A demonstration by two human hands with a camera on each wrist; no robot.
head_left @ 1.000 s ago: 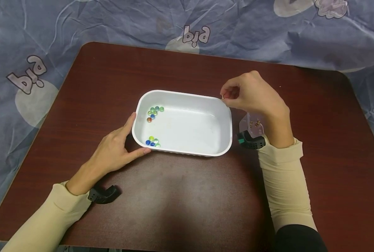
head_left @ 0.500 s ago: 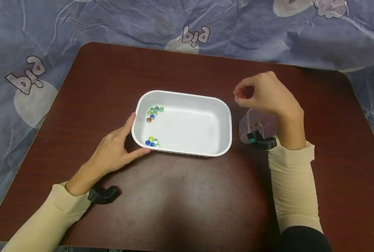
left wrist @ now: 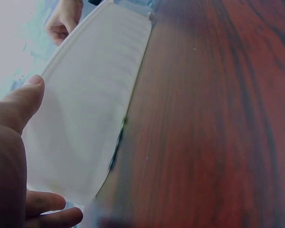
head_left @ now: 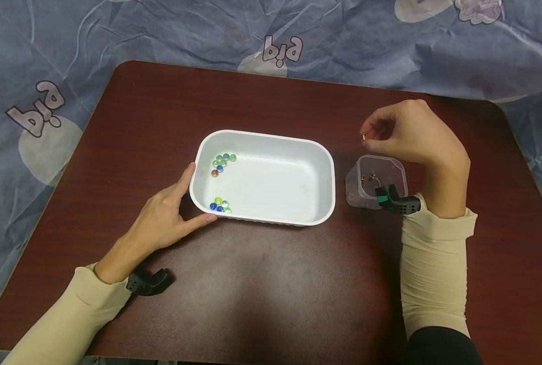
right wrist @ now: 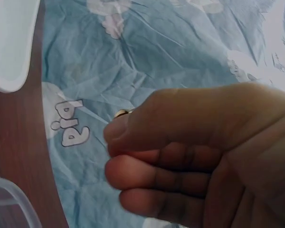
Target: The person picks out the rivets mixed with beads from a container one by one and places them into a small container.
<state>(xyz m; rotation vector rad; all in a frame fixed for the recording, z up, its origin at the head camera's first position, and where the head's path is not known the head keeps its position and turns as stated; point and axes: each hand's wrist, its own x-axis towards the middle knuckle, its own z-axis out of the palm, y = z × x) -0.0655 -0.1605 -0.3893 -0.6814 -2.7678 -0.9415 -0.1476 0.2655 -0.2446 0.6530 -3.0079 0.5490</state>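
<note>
A white plastic basin [head_left: 275, 188] stands mid-table. Several glass marbles [head_left: 219, 169], green, blue, yellow and one orange-brown, lie in two groups at its left end. My left hand [head_left: 161, 218] rests against the basin's front-left corner, fingers along the left wall and thumb at the front rim. Between thumb and forefinger my right hand [head_left: 423, 134] pinches a small gold-coloured piece [head_left: 364, 137], spool-like in outline. That hand is raised above and behind a clear plastic box [head_left: 355, 195]. A few gold pieces [head_left: 372, 177] lie inside the box. In the right wrist view, fingers mostly hide the pinched piece.
The dark red-brown table [head_left: 252, 284] has rounded corners. Behind it hangs a wrinkled blue-grey cloth [head_left: 353, 40] with printed letters. A black wrist device [head_left: 396, 201] partly covers the clear box, just right of the basin.
My right hand has moved right, away from the basin's back-right corner, still pinching the gold piece. More of the clear box shows. My left hand and the marbles stay in place.
</note>
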